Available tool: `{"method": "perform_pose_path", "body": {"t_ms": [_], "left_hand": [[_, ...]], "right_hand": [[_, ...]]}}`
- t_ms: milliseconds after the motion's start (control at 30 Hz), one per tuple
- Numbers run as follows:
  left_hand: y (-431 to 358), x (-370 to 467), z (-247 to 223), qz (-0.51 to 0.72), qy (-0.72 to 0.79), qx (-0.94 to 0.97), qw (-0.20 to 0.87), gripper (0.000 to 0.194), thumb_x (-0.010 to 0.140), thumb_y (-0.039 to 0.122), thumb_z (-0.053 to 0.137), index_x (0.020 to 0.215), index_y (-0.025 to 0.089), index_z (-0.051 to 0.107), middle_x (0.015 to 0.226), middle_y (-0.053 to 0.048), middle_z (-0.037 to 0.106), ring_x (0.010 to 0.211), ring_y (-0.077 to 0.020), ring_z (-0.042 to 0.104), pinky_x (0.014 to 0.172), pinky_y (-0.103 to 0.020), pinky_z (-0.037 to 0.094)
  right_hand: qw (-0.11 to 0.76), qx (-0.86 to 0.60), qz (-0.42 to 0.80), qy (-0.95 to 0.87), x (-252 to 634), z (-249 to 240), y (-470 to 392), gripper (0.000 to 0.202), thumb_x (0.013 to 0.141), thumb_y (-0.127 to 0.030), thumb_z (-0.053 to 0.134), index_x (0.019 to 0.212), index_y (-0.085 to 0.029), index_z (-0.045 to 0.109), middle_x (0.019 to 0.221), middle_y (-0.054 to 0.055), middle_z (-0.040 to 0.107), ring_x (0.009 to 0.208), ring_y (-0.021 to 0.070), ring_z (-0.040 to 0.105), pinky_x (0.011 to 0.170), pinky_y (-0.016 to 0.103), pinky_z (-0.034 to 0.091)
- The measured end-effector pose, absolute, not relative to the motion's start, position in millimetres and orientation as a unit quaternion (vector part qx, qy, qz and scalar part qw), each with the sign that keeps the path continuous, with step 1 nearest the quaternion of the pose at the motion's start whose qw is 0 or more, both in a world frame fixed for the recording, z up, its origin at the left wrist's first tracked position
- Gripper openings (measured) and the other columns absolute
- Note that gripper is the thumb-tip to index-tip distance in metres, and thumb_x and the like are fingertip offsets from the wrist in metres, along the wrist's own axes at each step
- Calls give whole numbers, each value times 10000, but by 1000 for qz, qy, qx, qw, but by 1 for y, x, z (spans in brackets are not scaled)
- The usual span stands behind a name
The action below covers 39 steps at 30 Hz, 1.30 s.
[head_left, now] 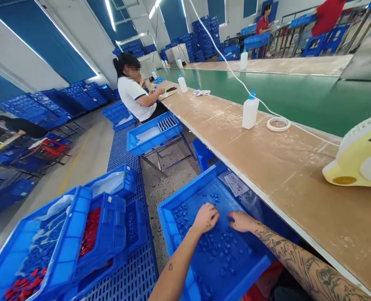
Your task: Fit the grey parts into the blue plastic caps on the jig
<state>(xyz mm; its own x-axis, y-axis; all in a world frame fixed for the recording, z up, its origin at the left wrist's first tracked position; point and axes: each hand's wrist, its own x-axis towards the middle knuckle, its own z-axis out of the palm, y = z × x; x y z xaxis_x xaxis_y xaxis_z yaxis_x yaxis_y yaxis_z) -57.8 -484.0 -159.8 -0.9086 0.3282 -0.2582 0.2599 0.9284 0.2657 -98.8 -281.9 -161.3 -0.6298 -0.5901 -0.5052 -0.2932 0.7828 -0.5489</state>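
My left hand is over the middle of a blue plastic tray, its fingers curled in; whatever they hold, if anything, is hidden. To its right, my right hand is also over the tray, close to the table side, with fingers bent and slightly apart and nothing visible in them. A gap separates the two hands. Small glossy blue pieces lie scattered on the tray's floor, more of them along its left side and near end. Their exact kind is too small to tell. A printed paper label lies at the tray's far right corner.
Beside the tray runs a brown-topped table bearing a white squeeze bottle, a tape roll and a yellow-and-white device. Stacked blue crates stand left. A person in a white shirt sits farther along, near another tray.
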Motion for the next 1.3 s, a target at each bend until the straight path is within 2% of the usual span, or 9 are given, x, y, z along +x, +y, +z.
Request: {"method": "perform_pose_path", "body": {"t_ms": [167, 367, 533, 767, 900, 1000, 1100, 1200, 1300], "left_hand": [[-514, -97, -152, 64, 992, 58, 91, 363, 952, 351, 623, 1288, 215, 607, 1434, -115, 543, 1263, -283, 554, 1048, -544, 466], [-470, -107, -170, 69, 992, 20, 103, 316, 954, 367, 622, 1211, 184, 635, 1276, -100, 634, 1125, -245, 630, 951, -484, 535], [-479, -58, -162, 72, 984, -1, 163, 306, 953, 380, 625, 1189, 186, 642, 1214, -88, 660, 1028, -211, 659, 888, -432, 563], [-544, -58, -140, -31, 959, -242, 147, 410, 952, 383, 620, 1310, 187, 581, 1332, -114, 598, 1163, -271, 613, 961, -514, 526], [-535, -48, -152, -42, 934, -312, 168, 405, 956, 405, 608, 1292, 180, 584, 1275, -109, 620, 1101, -253, 635, 905, -476, 552], [-514, -17, -162, -27, 932, -303, 196, 374, 961, 404, 601, 1257, 175, 600, 1206, -96, 646, 1039, -232, 651, 872, -449, 560], [-502, 18, -165, -4, 941, -256, 221, 288, 960, 382, 609, 1150, 168, 643, 1088, -66, 678, 948, -198, 666, 845, -414, 560], [-513, 25, -159, -9, 952, -232, 199, 256, 963, 377, 605, 1113, 176, 658, 1132, -73, 677, 1000, -204, 657, 899, -431, 543], [-542, -1, -152, -37, 957, -250, 141, 363, 961, 379, 605, 1274, 194, 602, 1341, -112, 596, 1162, -257, 608, 976, -496, 514]], "right_hand": [[304, -209, -224, 902, -103, -152, -290, 325, 1012, -306, 567, 1299, -159, 605, 1325, 124, 615, 1238, 265, 582, 1071, 488, 457], [274, -182, -211, 921, -113, -145, -301, 540, 978, -195, 478, 1505, -82, 440, 1425, 222, 517, 1338, 289, 507, 1132, 346, 370], [275, -211, -222, 911, -132, -147, -317, 560, 931, -214, 532, 1476, -97, 485, 1427, 214, 510, 1338, 318, 490, 1130, 371, 367], [279, -285, -246, 883, -142, -153, -343, 664, 845, -206, 610, 1489, -117, 473, 1573, 218, 376, 1448, 389, 354, 1139, 497, 376], [301, -372, -262, 838, -122, -155, -342, 694, 778, -169, 647, 1458, -119, 522, 1568, 204, 409, 1467, 359, 360, 1188, 481, 334], [309, -420, -278, 807, -97, -155, -334, 692, 755, -173, 666, 1435, -125, 550, 1510, 193, 491, 1431, 333, 424, 1179, 440, 361], [303, -426, -297, 799, -79, -153, -332, 611, 817, -176, 605, 1425, -148, 555, 1441, 188, 554, 1378, 333, 476, 1148, 479, 385], [295, -407, -308, 808, -75, -152, -342, 666, 861, -187, 567, 1509, -102, 438, 1574, 242, 374, 1473, 383, 324, 1174, 572, 302], [312, -426, -310, 791, -77, -154, -356, 770, 804, -237, 677, 1520, -103, 427, 1630, 237, 270, 1520, 398, 221, 1208, 592, 221]]}}
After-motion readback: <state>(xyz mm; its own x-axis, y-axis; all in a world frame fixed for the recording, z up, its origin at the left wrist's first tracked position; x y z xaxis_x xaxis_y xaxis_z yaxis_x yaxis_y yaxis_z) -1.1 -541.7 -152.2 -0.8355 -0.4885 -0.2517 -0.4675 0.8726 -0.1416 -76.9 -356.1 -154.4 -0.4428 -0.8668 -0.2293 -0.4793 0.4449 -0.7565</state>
